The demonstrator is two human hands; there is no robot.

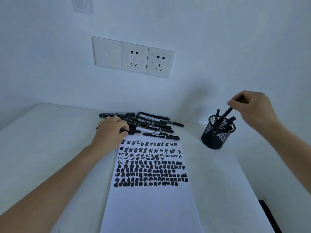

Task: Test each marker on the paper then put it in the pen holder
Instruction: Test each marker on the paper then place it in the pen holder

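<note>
The pale blue-white wall [218,39] is filling the top half of the frame. The wide white surface [42,148] is filling the bottom half. A long white sheet of paper [151,207] is lying in the lower middle, and rows of black scribbles are covering its top part. Three white wall sockets [133,57] are sitting in a row in the upper middle. A pile of black markers with white labels [151,123] is lying just above the paper's top edge. A round black mesh pen holder [217,137] is standing at the right of the paper, with a few markers sticking up out of it.

The left hand [111,130] is resting on the left end of the pile, and its fingers are curling round one lying marker [134,131]. The right hand [254,108] is hovering over the pen holder. It is pinching a thin black marker [228,112] by its top end, and the lower end is reaching down to the holder's open top.
</note>
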